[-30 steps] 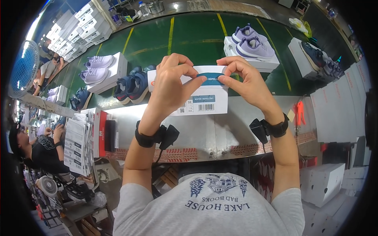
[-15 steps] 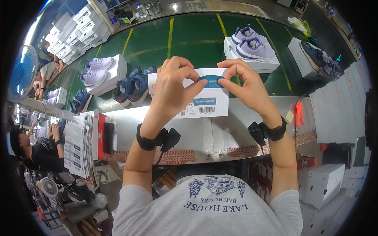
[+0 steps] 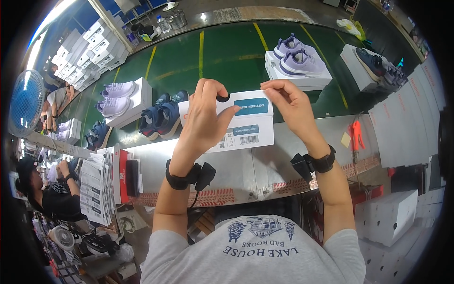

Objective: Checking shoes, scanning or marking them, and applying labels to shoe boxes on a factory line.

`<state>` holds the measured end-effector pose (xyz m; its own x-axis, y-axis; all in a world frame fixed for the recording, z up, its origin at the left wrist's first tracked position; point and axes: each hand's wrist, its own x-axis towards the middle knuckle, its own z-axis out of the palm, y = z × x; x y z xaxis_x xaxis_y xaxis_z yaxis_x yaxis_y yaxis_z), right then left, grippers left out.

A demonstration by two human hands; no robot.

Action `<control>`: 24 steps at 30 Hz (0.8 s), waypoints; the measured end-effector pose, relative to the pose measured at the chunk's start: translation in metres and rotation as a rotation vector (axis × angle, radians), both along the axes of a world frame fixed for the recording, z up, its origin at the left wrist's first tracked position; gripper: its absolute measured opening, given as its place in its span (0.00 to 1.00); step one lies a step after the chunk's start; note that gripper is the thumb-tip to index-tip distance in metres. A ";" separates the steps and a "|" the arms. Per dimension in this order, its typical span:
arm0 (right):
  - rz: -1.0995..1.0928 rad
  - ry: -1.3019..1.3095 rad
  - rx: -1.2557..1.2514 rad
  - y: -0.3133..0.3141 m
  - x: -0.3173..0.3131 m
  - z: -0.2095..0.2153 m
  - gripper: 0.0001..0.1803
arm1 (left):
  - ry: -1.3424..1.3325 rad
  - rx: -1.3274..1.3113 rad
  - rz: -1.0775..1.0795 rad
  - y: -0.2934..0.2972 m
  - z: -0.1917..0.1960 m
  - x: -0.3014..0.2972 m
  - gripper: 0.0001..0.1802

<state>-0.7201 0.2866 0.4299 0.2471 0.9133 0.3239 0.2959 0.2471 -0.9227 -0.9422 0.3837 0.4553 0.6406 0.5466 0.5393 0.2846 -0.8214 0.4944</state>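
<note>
A white shoe box sits in front of me at the far side of the metal bench, its end panel facing me. On the upper flap lies a teal sticker; a smaller teal label and a barcode are below it. My left hand covers the box's left part, its thumb at the sticker's left end and its index finger bent over the top edge. At the top right corner, my right hand has thumb and index finger closed together against the box. Some left fingertips are hidden.
Navy sneakers stand left of the box on the green conveyor belt. Lilac sneakers rest on white boxes at both sides. An orange-handled tool hangs right. Printed sheets stand left, near a person in black.
My thumbs have drawn apart across the teal sticker, baring most of it. My right fingers have shifted to the box's corner, and the left thumb has slid toward the sticker's left end.
</note>
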 end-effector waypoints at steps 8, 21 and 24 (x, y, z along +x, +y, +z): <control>-0.269 -1.083 0.222 -0.026 -0.074 0.002 0.33 | -0.186 -0.107 -0.059 0.005 -0.014 0.006 0.16; -0.184 -0.990 0.195 -0.048 -0.048 -0.010 0.43 | -0.497 -0.127 0.133 0.027 -0.014 -0.063 0.10; -0.180 -1.024 0.293 -0.048 -0.055 -0.028 0.41 | -0.162 -0.069 0.325 0.079 -0.052 -0.101 0.14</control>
<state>-0.7748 0.2389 0.4021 -0.1426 0.7442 0.6526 0.9474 0.2936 -0.1278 -1.0428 0.4629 0.4032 0.3365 0.7460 0.5747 0.4385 -0.6642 0.6054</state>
